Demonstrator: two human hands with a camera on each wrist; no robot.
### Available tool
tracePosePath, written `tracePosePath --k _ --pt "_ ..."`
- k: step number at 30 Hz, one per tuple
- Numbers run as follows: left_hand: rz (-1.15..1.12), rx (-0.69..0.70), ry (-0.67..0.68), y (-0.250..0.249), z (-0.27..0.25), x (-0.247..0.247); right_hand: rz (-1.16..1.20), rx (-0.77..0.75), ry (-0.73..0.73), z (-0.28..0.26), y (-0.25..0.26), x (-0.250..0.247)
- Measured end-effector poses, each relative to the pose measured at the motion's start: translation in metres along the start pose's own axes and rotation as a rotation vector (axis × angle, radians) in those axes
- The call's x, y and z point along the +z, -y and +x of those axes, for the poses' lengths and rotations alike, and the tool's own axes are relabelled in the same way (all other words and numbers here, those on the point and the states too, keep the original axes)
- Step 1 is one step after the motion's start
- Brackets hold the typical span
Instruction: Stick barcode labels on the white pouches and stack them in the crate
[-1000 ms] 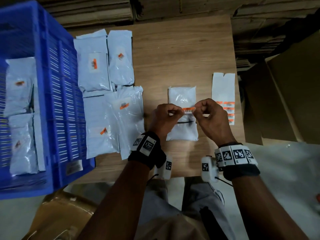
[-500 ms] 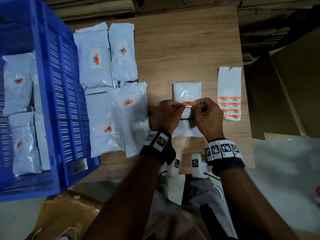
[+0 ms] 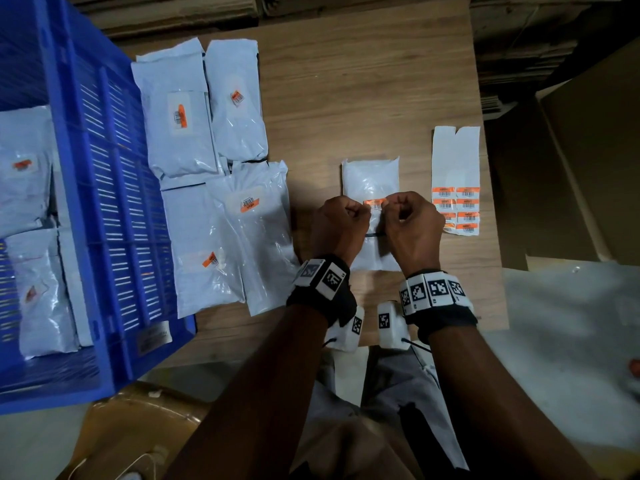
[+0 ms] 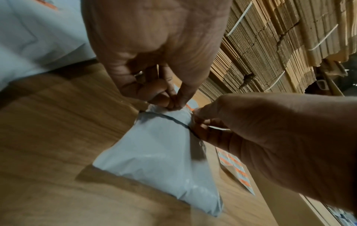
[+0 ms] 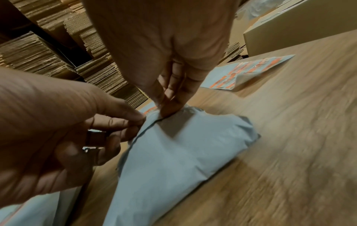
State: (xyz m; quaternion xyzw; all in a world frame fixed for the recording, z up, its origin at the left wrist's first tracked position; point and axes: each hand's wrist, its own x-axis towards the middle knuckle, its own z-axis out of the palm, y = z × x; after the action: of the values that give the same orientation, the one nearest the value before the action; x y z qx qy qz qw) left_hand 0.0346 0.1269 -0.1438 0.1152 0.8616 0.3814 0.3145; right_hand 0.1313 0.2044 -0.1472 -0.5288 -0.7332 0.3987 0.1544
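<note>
Midway: several labelled pouches in crate [image 3: 114, 188], four more labelled beside it on bench [image 3: 363, 98]. Left hand [image 3: 337, 225] and right hand [image 3: 412, 225] pinching label [image 3: 375, 203] ends over centre pouch [image 3: 370, 178]; pressing down, stacking, sheet [image 3: 455, 157] labels left.

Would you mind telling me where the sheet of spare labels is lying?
In the head view the label sheet lies flat near the table's right edge, just right of the pouch being labelled.
</note>
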Motion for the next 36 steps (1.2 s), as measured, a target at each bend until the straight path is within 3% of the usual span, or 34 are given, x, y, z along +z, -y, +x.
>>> tracePosePath --k 13,27,33,36 --pt "0.095 0.066 -0.009 0.000 -0.004 0.003 -0.018 -0.045 -0.040 -0.001 -0.004 0.008" --pt "0.156 0.030 -0.002 0.000 0.004 0.000 0.030 0.022 -0.048 0.004 -0.013 0.010" --pt "0.081 -0.033 0.009 -0.001 0.005 -0.002 0.065 0.038 -0.029 0.004 -0.017 0.009" --pt "0.132 0.015 0.011 0.000 0.007 -0.001 0.053 0.060 -0.037 0.007 -0.019 0.011"
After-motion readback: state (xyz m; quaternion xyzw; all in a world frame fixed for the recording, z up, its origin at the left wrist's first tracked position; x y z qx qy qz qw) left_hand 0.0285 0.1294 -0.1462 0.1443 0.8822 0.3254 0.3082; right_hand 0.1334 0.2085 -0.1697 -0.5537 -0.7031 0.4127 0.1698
